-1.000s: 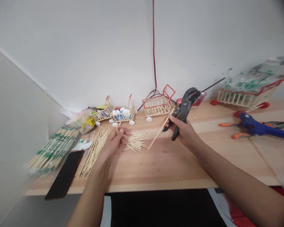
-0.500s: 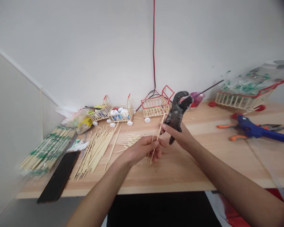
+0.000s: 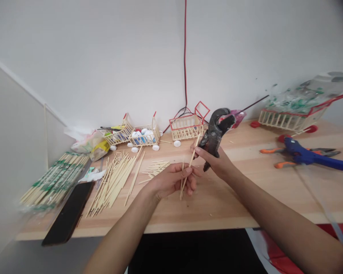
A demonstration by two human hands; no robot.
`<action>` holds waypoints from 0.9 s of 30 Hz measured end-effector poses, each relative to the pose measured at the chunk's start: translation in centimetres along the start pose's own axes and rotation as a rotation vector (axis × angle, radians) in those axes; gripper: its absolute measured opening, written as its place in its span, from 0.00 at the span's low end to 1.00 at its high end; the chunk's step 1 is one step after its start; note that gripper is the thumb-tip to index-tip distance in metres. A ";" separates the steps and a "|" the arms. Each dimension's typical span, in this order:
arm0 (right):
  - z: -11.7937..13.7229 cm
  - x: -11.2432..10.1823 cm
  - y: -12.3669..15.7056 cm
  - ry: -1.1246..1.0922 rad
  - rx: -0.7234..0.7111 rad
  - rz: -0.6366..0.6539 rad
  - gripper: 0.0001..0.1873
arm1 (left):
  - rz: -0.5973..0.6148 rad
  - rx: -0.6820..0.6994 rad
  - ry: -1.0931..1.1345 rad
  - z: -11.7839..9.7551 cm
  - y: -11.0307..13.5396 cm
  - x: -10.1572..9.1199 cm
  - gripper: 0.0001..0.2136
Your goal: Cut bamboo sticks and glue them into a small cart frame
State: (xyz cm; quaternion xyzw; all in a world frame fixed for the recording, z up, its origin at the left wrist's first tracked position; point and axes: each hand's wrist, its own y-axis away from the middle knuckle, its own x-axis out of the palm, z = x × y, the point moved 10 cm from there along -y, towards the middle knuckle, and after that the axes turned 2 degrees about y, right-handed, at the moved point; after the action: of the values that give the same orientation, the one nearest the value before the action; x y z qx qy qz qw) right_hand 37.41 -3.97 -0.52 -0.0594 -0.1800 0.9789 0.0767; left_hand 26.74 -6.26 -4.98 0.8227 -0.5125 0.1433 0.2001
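My left hand (image 3: 175, 178) pinches the lower part of a thin wooden stick (image 3: 192, 158) between thumb and fingers. A second stick piece (image 3: 183, 166) shows at the same fingers, partly hidden. My right hand (image 3: 214, 158) is closed round a black hand tool with a hooked jaw (image 3: 214, 131), its exact kind unclear. The right thumb also presses the stick's upper end. The stick slants upward from my left hand to my right, above the wooden table (image 3: 231, 201). Short cut sticks (image 3: 157, 167) lie behind my left hand.
Long loose sticks (image 3: 117, 182), wrapped stick packs (image 3: 54, 177) and a dark phone (image 3: 70, 213) lie left. Stick-built carts (image 3: 144, 140) line the wall, including a red-rimmed cart (image 3: 187, 133). At right are a larger filled cart (image 3: 286, 120), a blue glue gun (image 3: 305, 154) and orange-handled pliers (image 3: 270, 151).
Both hands keep their grip on the stick and the black tool, with only slight shifts. The whole view has moved a little, so the table's things appear slightly further left.
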 end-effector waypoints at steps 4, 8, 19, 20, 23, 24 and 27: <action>-0.6 0.0 -0.1 0.013 0.062 -0.017 0.17 | 0.040 -0.014 0.093 0.1 -0.1 0.4 0.13; -1.6 0.2 -0.1 0.000 0.119 -0.013 0.17 | 0.055 -0.029 0.148 0.3 -0.2 0.4 0.11; -3.0 1.1 0.0 -0.055 0.186 0.036 0.15 | 0.076 -0.002 0.176 0.3 -0.7 0.2 0.10; -3.0 1.2 0.1 -0.048 0.197 0.038 0.15 | 0.070 0.003 0.166 0.3 -0.8 0.0 0.10; -3.0 1.4 0.3 -0.011 0.210 0.040 0.17 | 0.034 0.024 0.116 0.2 -1.0 -0.5 0.10; -3.0 1.5 0.3 0.017 0.217 0.047 0.18 | 0.015 0.035 0.098 0.1 -1.0 -0.8 0.10; -3.2 1.9 0.4 0.132 0.231 0.097 0.21 | -0.042 0.052 0.055 0.1 -1.2 -1.3 0.10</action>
State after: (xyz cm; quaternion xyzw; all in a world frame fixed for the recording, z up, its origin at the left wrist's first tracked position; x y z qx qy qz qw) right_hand 35.96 -2.89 -3.76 -0.1231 -0.0577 0.9896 0.0471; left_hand 27.29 -4.81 -5.91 0.8340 -0.4854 0.1750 0.1956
